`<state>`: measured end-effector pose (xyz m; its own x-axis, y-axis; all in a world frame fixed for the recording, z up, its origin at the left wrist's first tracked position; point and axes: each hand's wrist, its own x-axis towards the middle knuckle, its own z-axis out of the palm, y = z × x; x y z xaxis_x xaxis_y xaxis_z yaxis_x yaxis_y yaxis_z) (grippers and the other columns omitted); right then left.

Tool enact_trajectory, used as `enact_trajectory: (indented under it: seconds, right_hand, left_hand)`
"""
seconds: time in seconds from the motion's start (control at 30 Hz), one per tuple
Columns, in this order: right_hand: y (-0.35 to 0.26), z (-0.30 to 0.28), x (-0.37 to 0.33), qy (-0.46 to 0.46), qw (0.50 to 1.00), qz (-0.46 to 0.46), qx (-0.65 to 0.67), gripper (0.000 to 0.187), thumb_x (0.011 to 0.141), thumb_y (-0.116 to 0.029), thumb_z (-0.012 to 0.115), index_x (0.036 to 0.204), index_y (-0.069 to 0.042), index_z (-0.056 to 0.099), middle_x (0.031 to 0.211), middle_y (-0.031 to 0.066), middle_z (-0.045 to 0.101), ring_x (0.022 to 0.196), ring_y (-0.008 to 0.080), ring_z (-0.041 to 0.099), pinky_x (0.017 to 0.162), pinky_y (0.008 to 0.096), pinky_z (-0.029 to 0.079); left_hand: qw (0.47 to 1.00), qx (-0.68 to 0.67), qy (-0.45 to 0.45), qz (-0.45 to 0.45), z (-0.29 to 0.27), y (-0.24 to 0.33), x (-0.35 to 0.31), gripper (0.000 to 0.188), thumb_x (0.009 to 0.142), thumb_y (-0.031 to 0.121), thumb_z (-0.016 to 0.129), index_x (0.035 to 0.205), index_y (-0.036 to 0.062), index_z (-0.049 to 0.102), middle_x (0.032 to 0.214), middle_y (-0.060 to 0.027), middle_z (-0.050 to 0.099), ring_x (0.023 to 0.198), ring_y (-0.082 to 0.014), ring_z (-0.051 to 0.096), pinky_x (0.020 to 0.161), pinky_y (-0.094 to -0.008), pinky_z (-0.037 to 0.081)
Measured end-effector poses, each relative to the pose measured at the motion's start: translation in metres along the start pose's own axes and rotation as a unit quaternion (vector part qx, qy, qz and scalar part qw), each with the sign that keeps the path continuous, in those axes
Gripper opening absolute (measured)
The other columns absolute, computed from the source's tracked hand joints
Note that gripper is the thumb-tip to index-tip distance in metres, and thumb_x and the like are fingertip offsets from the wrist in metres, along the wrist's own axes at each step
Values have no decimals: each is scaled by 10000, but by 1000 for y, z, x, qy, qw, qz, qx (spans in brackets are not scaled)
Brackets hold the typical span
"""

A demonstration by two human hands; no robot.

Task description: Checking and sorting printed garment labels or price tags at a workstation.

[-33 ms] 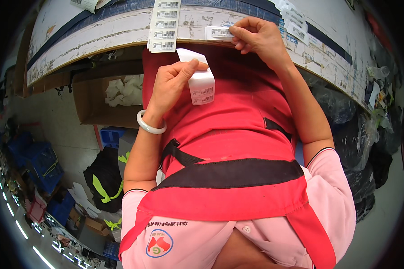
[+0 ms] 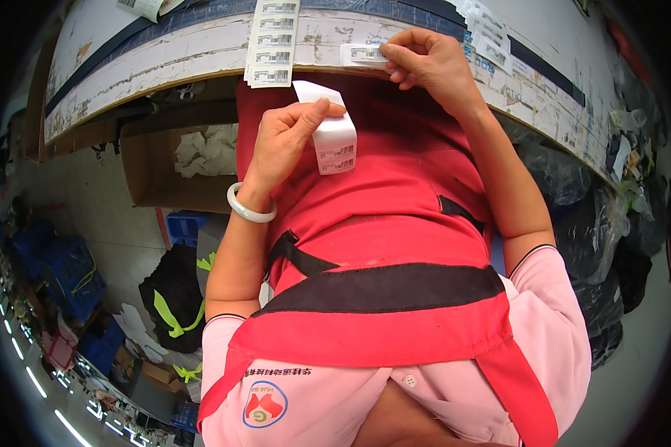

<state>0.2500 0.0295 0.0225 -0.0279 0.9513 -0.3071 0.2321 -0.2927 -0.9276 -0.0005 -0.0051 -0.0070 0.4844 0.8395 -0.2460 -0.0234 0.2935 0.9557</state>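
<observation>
My left hand (image 2: 294, 134) is closed on a bent strip of barcode labels (image 2: 336, 153) over my lap. Its thumb presses the white backing, and printed labels show at the strip's lower end. At the table's near edge, my right hand (image 2: 434, 65) pinches the right end of a small barcode label (image 2: 364, 54) between thumb and forefinger. White pieces lie under that label; whether they form a stack I cannot tell. Left of it, long barcode label sheets (image 2: 273, 46) hang slightly over the edge.
The worn white table (image 2: 179, 56) spans the top of the view. More label strips (image 2: 488, 33) lie at its right. Below left stands a cardboard box (image 2: 153, 167) holding crumpled paper. Dark plastic bags (image 2: 600, 223) crowd the right side, and blue crates (image 2: 67, 268) stand at far left.
</observation>
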Motion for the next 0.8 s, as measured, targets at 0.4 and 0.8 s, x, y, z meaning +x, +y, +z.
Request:
enact_trajectory:
  seconds: [0.4, 0.8]
  right_hand:
    - [1, 4, -1, 10, 999, -21, -25, 206, 890, -176, 646, 915, 28, 655, 757, 48, 648, 633, 87, 626, 566, 223, 545]
    - [-8, 12, -4, 30, 992, -43, -114, 180, 888, -156, 624, 886, 22, 653, 723, 52, 647, 614, 96, 630, 529, 237, 531]
  left_hand:
    - [1000, -6, 1, 1, 2, -3, 1, 348, 972, 299, 569, 1001, -17, 713, 888, -55, 698, 770, -76, 599, 667, -211, 476]
    - [1000, -7, 1, -3, 4, -5, 1, 345, 976, 296, 564, 1010, -13, 713, 872, -45, 693, 762, -71, 592, 662, -212, 479]
